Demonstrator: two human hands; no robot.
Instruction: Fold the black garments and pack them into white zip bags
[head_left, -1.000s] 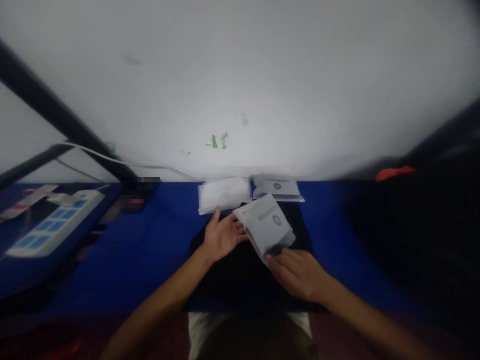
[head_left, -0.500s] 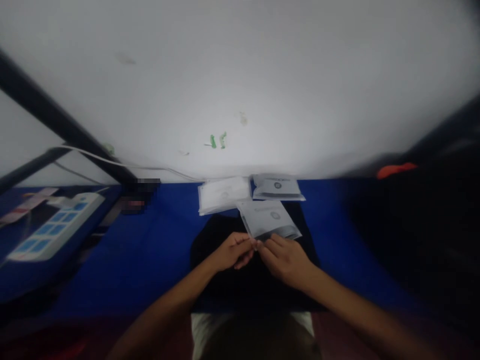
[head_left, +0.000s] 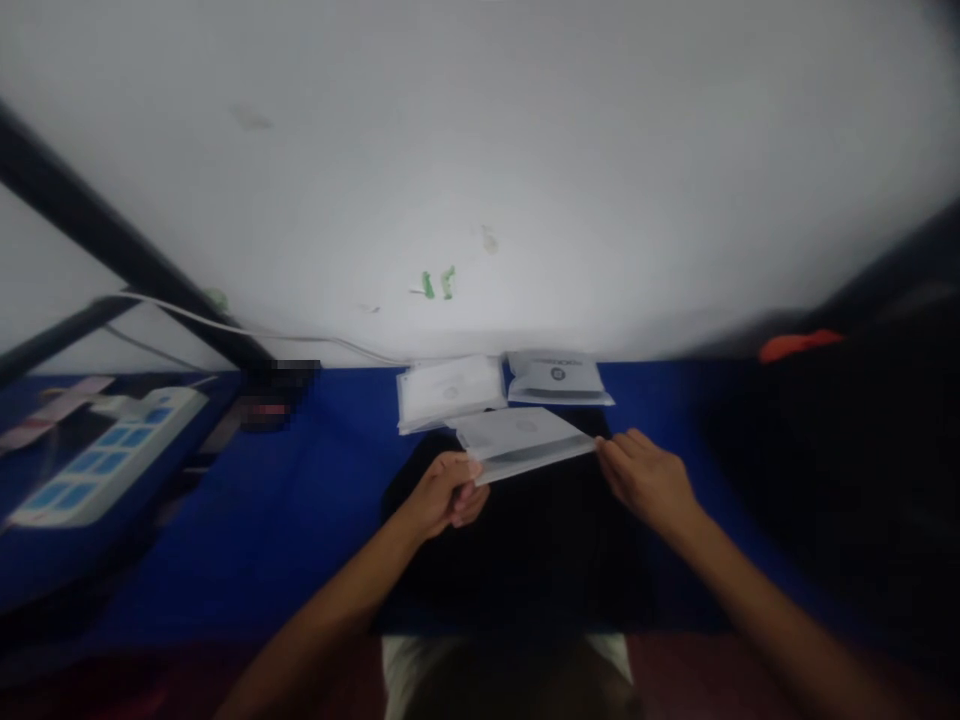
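Observation:
Between my hands is a frosted plastic bag [head_left: 525,435] with a faint round mark on it, tilted above dark cloth [head_left: 540,550]. My left hand [head_left: 448,492] pinches its near left corner. At the near right corner, the fingertips of my right hand [head_left: 646,475] are closed on the bag's edge. Just behind lie more frosted bags: a white stack [head_left: 450,390] on the left and a single bag [head_left: 559,377] with a dark round logo on the right. What is inside the held bag cannot be made out.
A white power strip [head_left: 112,455] with blue sockets lies at the left on the blue tabletop [head_left: 300,500]. A pale cable [head_left: 225,325] runs along the white wall [head_left: 480,150]. Dark frame bars [head_left: 127,240] stand at the left. An orange thing [head_left: 801,346] rests on a dark mass at the right.
My right hand has moved right along the bag's near edge to its right corner. The bag has turned and shifted slightly left, and my left hand has moved a little left.

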